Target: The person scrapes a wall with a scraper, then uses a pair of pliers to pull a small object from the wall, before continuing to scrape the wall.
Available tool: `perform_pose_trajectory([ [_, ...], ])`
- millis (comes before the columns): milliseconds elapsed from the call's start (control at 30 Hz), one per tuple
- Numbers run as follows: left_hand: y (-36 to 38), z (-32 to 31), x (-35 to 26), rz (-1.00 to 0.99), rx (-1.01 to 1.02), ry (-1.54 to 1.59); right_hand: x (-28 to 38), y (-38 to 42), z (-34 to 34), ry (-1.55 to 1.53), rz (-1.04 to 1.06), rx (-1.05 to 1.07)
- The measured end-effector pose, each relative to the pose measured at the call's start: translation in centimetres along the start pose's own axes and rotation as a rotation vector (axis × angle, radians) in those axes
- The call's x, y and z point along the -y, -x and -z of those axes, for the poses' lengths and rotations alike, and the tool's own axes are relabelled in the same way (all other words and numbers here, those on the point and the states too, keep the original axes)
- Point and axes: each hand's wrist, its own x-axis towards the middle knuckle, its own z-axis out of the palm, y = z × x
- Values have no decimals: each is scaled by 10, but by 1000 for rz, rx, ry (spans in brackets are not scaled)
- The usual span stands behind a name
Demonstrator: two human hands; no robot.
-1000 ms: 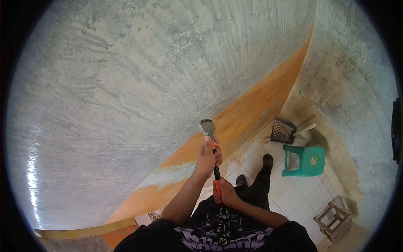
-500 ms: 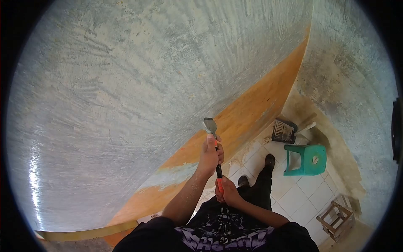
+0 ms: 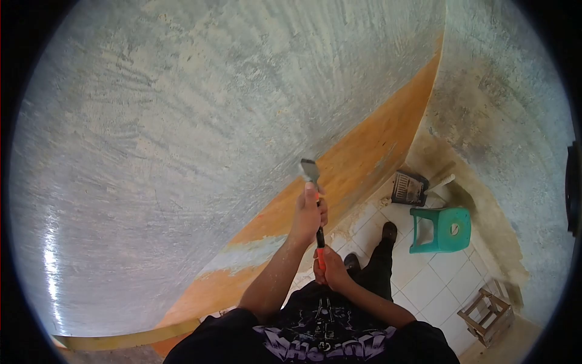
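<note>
A long-handled scraper (image 3: 310, 170) points away from me, its flat metal blade close to the border between the grey wall surface (image 3: 200, 121) and the orange band (image 3: 364, 145). My left hand (image 3: 309, 212) is closed around the upper handle just below the blade, with the thumb lying along it. Lower down, my right hand (image 3: 330, 268) wraps around the red grip at the handle's end, near my body. Pale specks dot my left forearm.
A black dustpan (image 3: 409, 188) lies near the wall corner beside a white handle (image 3: 445, 181). To my right on the tiled floor (image 3: 424, 285) stand a green plastic stool (image 3: 453, 230) and a small wooden stool (image 3: 485, 316). A second wall (image 3: 503, 133) rises at the right.
Both hands have moved slightly up and away from me with the scraper, so its blade sits a little higher along the wall. Both grips stay the same.
</note>
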Motion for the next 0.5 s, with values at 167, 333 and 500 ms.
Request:
perform_pose_trajectory([
  [167,6,-1,-3,26,-36,1,1,6,3,-28,5,44],
  [333,3,-7,-1,21,-65,10,7,7,7,-25,-39,16],
  [500,7,-1,-3,29,-39,28,7,9,2,-67,-56,54],
])
